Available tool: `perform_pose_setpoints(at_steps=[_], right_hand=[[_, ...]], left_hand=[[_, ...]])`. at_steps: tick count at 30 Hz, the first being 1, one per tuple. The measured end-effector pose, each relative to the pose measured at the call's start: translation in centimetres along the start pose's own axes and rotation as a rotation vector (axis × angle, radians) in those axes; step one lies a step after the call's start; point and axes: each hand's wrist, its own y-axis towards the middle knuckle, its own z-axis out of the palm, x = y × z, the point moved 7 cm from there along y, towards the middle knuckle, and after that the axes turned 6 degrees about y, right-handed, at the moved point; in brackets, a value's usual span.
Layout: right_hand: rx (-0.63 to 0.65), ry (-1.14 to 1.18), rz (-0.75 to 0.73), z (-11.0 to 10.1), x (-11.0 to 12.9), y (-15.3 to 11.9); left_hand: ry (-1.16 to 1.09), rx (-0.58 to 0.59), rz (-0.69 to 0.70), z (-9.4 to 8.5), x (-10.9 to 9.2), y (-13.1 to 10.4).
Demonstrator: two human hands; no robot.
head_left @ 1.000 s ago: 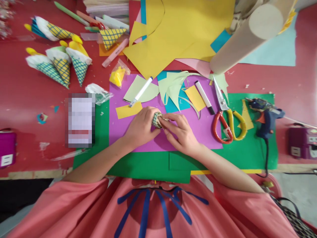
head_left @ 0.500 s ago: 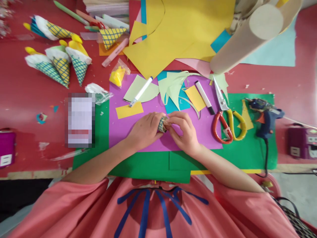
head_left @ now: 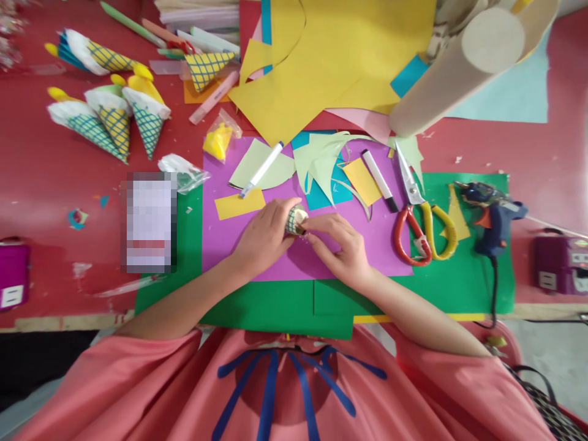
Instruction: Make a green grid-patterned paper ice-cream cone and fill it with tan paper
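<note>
My left hand [head_left: 261, 236] is closed around a small paper cone [head_left: 291, 223] with a dark criss-cross grid on pale green. The cone's mouth faces right, and a whitish filling shows in it; its tip is hidden in my palm. My right hand [head_left: 342, 248] is at the mouth, its index fingertip touching the edge or the filling, the thumb a little apart below. Nothing shows between those fingers. Under both hands lies a purple sheet [head_left: 367, 257]. A white marker [head_left: 261, 169] rests beyond my left hand, on pale green paper [head_left: 248, 162].
Scissors [head_left: 416, 205] with red and yellow handles lie right of my right hand, then a blue glue gun [head_left: 493, 220]. Finished cones [head_left: 147, 122] sit at the far left. A white cardboard tube [head_left: 454, 79] stands at the back right, beside yellow sheets [head_left: 321, 55].
The cone in my left hand has moved slightly left and turned, so its whitish filling shows more. My right fingers have loosened from a pinch at its mouth and spread.
</note>
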Motion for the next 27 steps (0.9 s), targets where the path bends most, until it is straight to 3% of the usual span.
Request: perform_pose_setpoints(at_steps=[5,10,15,27], right_hand=[[0.117,-0.010,0.012,0.8,-0.2,0.1],[0.218,-0.006,-0.047,1.7,0.0,0.0],[0.235,0.011,-0.052,1.9,0.2,-0.2],[0.263,0.018,-0.071,2.3,0.4,-0.7]], left_hand=[[-0.028,-0.074,-0.038,-0.9,1.6,0.5],[0.045,-0.020,-0.082,-0.7,2.2,0.5],[0.094,0.017,-0.151,-0.8,2.5,0.2],[0.107,0.016,-0.082,-0.5,2.2,0.3]])
